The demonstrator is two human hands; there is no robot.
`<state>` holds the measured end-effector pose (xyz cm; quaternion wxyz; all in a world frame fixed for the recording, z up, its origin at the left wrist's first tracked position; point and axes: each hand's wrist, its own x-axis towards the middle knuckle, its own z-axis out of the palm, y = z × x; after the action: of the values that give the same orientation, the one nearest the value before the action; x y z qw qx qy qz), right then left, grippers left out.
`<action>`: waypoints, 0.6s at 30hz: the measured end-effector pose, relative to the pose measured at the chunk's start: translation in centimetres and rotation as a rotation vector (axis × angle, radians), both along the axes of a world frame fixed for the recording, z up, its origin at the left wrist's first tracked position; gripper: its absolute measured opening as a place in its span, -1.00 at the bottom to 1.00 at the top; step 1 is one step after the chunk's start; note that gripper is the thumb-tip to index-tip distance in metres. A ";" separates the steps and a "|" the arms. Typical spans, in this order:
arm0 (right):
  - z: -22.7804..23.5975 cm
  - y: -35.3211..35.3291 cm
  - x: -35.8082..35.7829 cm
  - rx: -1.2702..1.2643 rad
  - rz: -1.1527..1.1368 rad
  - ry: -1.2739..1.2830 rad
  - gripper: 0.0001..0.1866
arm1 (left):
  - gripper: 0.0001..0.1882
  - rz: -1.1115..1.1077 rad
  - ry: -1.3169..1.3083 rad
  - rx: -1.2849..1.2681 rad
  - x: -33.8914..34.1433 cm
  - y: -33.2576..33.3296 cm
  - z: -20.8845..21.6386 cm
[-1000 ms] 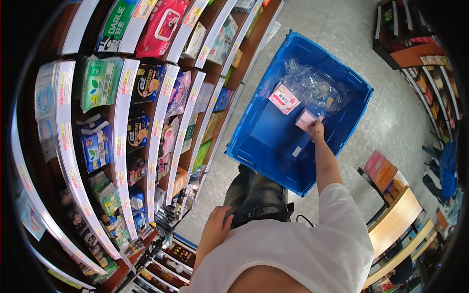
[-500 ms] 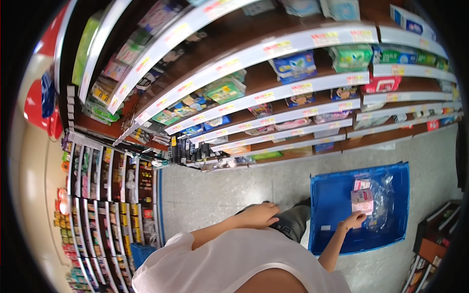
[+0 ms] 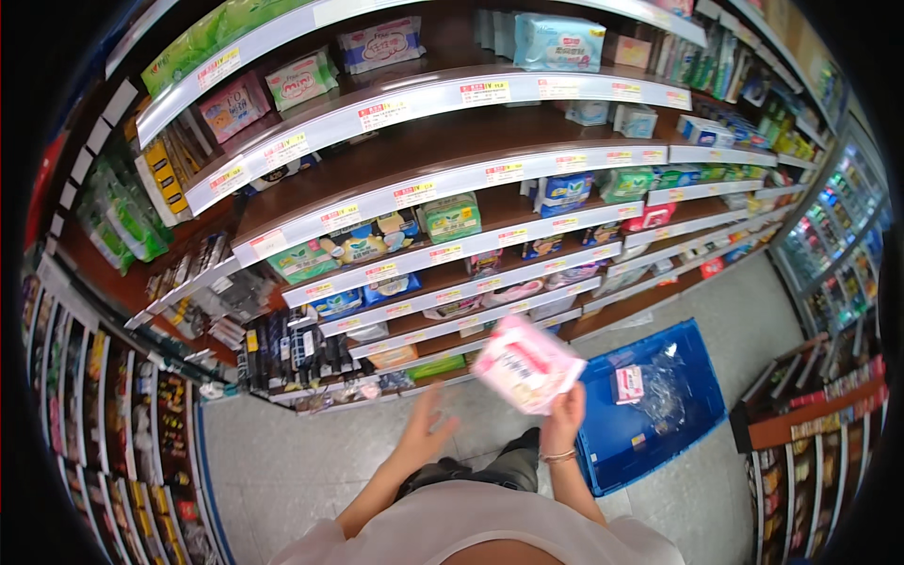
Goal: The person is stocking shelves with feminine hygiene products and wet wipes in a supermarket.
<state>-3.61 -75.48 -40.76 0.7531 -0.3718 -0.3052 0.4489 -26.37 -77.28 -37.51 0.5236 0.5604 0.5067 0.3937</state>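
Note:
My right hand (image 3: 564, 424) grips a pink and white pack of sanitary pads (image 3: 529, 365) by its lower right corner, in the air in front of the lower shelves. Slightly blurred, the pack is tilted. My left hand (image 3: 428, 433) is raised to the left of it with fingers apart and nothing in them. On the floor to the right stands a blue plastic crate (image 3: 603, 468). Inside it are a smaller pink and white pack (image 3: 629, 384) and crumpled clear plastic wrap (image 3: 667, 395).
A long shelf unit (image 3: 377, 155) ahead holds several pad packs, including a green one (image 3: 452, 218) and a blue one (image 3: 565, 193). Another rack (image 3: 104, 405) stands at the left. A low display (image 3: 800, 414) and glass-fronted coolers (image 3: 838, 226) are at the right.
My right hand has lifted the pink pack out of the crate and brought it left and up. My left hand has risen, its fingers spread. The view has turned toward the shelves.

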 end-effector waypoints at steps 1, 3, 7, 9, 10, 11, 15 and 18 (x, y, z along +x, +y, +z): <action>-0.2 -0.7 -1.7 0.016 0.117 0.049 -0.70 | -0.31 -0.022 -0.012 0.010 -1.7 -0.1 -0.2; 0.9 -1.8 -5.1 0.010 0.326 0.139 -0.76 | -0.28 0.198 -0.276 0.034 -5.5 -0.1 -0.4; 1.9 -3.9 -9.3 -0.002 0.610 0.211 -0.85 | -0.16 -0.047 -0.511 -0.252 -10.6 -2.7 0.9; 2.3 -4.2 -11.1 0.001 0.571 0.157 -0.86 | -0.14 -0.078 -0.527 -0.308 -11.3 -4.2 1.5; 2.4 -4.1 -11.8 0.012 0.555 0.098 -0.88 | -0.12 -0.090 -0.547 -0.345 -11.5 -4.6 1.6; 2.2 -4.0 -12.3 0.006 0.550 0.077 -0.88 | -0.25 -0.082 -0.568 -0.281 -11.8 -5.1 1.4; 3.2 -4.3 -13.9 -0.013 0.479 0.091 -0.89 | -0.19 -0.010 -0.736 -0.184 -11.6 -6.0 1.5; 3.5 -5.0 -14.6 -0.004 0.418 0.018 -0.88 | -0.16 0.022 -0.596 -0.107 -11.2 -6.9 1.7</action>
<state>-18.23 -80.46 -37.28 0.6456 -0.2977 -0.3682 0.5992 -37.56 -84.18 -35.81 0.6739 0.3861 0.3567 0.5192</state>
